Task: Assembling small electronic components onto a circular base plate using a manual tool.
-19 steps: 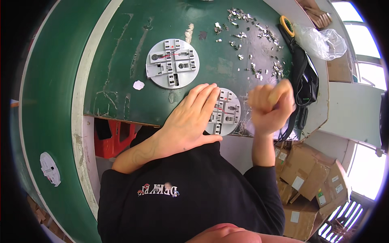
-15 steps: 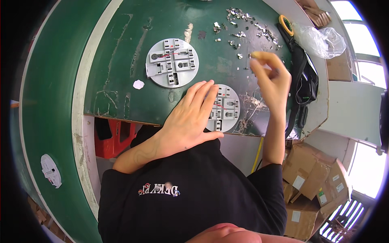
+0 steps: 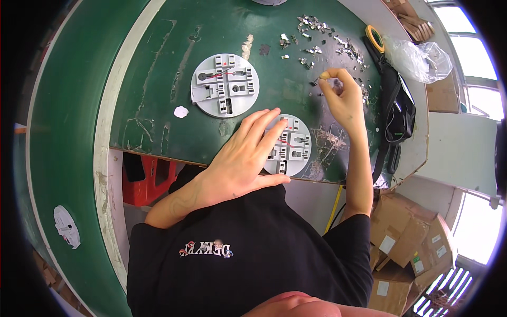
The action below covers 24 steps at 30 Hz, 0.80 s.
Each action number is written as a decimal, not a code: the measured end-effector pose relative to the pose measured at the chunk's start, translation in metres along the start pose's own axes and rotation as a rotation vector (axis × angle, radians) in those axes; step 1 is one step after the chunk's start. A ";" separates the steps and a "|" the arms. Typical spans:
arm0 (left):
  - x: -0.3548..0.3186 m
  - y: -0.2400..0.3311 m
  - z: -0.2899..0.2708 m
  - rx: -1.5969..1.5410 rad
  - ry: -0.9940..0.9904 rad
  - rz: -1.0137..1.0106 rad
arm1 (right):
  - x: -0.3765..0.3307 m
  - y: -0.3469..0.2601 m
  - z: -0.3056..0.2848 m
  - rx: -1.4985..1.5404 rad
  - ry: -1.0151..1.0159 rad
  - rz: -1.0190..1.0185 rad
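Note:
My left hand (image 3: 240,156) lies with fingers stretched out over the left side of a round grey plastic base (image 3: 298,153) at the table's front edge. Slots, raised blocks and a short red wire show on the part left uncovered. Farther right, my right hand (image 3: 346,103) is closed in a pinch of thumb and forefinger, low over the table. A small metal clip (image 3: 314,82) shows right at those fingertips. Several loose clips (image 3: 312,24) lie scattered beyond. A second round grey base (image 3: 240,100), with similar blocks and a red wire, sits to the left, untouched.
A black bag (image 3: 398,100), a yellow tape roll (image 3: 374,38) and a clear plastic bag (image 3: 422,61) line the table's right side. Cardboard boxes (image 3: 404,227) stand at the lower right. Another grey part (image 3: 66,227) lies on the green surface at far left.
My right hand has moved slightly left and down to a clip on the table, its fingertips now at it. My left hand stays on the near base, which has barely shifted.

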<state>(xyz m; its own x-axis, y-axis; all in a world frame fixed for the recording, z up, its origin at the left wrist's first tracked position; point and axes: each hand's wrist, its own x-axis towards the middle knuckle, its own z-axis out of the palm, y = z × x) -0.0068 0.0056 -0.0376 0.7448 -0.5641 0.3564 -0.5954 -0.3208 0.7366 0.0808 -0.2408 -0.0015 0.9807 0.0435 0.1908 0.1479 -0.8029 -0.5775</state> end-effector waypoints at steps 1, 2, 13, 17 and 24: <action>0.000 0.000 0.000 -0.001 -0.004 -0.003 | -0.002 -0.006 -0.005 0.070 -0.023 0.094; -0.001 0.000 0.001 -0.003 -0.008 -0.005 | -0.004 -0.010 -0.008 0.139 -0.047 0.188; 0.008 0.002 -0.002 -0.103 0.088 0.013 | -0.046 -0.029 -0.013 0.382 -0.255 0.191; 0.017 0.002 0.000 0.076 0.180 0.078 | -0.067 -0.040 -0.015 0.467 -0.259 0.113; 0.019 0.001 0.006 0.003 0.246 0.076 | -0.088 -0.052 -0.013 0.484 -0.157 0.156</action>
<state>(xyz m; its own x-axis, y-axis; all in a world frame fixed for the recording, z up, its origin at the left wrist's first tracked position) 0.0054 -0.0101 -0.0331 0.7485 -0.3846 0.5402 -0.6532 -0.2868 0.7008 -0.0149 -0.2101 0.0222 0.9976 0.0633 -0.0262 0.0045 -0.4422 -0.8969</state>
